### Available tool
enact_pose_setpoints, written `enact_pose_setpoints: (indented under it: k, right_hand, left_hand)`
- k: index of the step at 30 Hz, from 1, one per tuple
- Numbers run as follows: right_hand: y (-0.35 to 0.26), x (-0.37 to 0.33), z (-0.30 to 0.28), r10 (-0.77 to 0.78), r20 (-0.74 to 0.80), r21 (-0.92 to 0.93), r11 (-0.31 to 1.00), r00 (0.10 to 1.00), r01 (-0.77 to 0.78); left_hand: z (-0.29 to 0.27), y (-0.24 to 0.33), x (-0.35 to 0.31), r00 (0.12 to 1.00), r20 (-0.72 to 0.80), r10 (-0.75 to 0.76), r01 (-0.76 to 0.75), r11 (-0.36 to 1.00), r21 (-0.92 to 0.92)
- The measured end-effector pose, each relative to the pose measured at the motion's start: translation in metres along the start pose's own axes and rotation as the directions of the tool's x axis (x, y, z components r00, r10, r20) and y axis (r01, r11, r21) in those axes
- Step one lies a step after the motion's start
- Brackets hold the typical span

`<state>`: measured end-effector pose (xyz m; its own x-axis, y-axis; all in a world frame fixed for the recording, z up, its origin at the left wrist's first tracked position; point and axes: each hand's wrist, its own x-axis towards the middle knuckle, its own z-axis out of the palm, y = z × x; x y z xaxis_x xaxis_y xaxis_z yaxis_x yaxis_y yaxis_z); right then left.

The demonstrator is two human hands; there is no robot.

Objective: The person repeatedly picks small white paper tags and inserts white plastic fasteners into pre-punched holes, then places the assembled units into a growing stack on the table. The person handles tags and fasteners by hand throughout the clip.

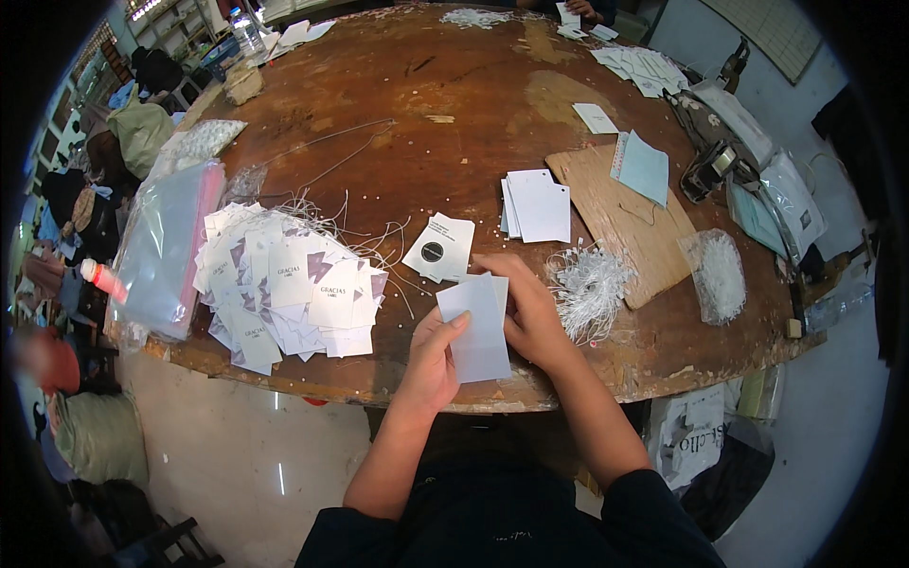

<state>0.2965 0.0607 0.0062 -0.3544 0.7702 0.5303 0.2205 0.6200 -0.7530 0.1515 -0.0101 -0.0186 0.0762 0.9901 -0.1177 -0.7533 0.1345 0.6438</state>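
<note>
Above the near table edge, my left hand (pixel 434 367) pinches pale paper tags (pixel 483 346), its thumb lying across their front. Fingers of my right hand (pixel 532 312) curl around the tags' right side and upper edge, partly hidden behind them. Just beyond lies a small stack of cream tags (pixel 441 242) bearing a black circle. Farther right are white tags (pixel 542 210) with punched holes. A bundle of white hang-tag strings (pixel 589 284) rests beside my right hand. Left of my hands spreads a heap of printed tags (pixel 284 301) with strings attached.
A bag of clear plastic sleeves (pixel 166 256) lies at the left edge. On the right are a wooden board (pixel 615 218), a pale blue paper (pixel 646 168), a bag of white bits (pixel 721 275) and a dark metal tool (pixel 712 170). Across the table, another person's hand (pixel 587 11) holds cards.
</note>
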Motion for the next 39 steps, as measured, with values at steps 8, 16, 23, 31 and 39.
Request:
enact_pose_setpoints:
  k: [8,16,23,31,39]
  right_hand:
    - [0.020,-0.007,-0.022,0.441,0.107,0.517,0.741,0.891,-0.428]
    - [0.019,-0.005,-0.026,0.260,0.063,0.934,0.325,0.964,-0.149]
    - [0.001,-0.011,0.007,0.355,-0.041,0.425,0.852,0.934,-0.305]
    - [0.000,-0.011,0.001,0.213,-0.104,0.111,0.973,0.972,-0.201]
    - [0.001,-0.009,0.003,0.097,-0.119,-0.030,0.994,0.988,-0.101]
  left_hand:
    - [-0.003,0.024,0.004,0.940,-0.226,0.257,-0.206,0.952,0.226]
    - [-0.005,0.009,0.001,0.939,-0.079,0.335,-0.207,0.734,0.647]
    - [-0.003,0.001,0.005,0.909,0.011,0.417,-0.290,0.613,0.735]
    - [-0.004,-0.006,0.005,0.908,-0.008,0.420,-0.278,0.616,0.737]
    - [-0.005,-0.005,0.004,0.912,0.040,0.409,-0.283,0.553,0.784]
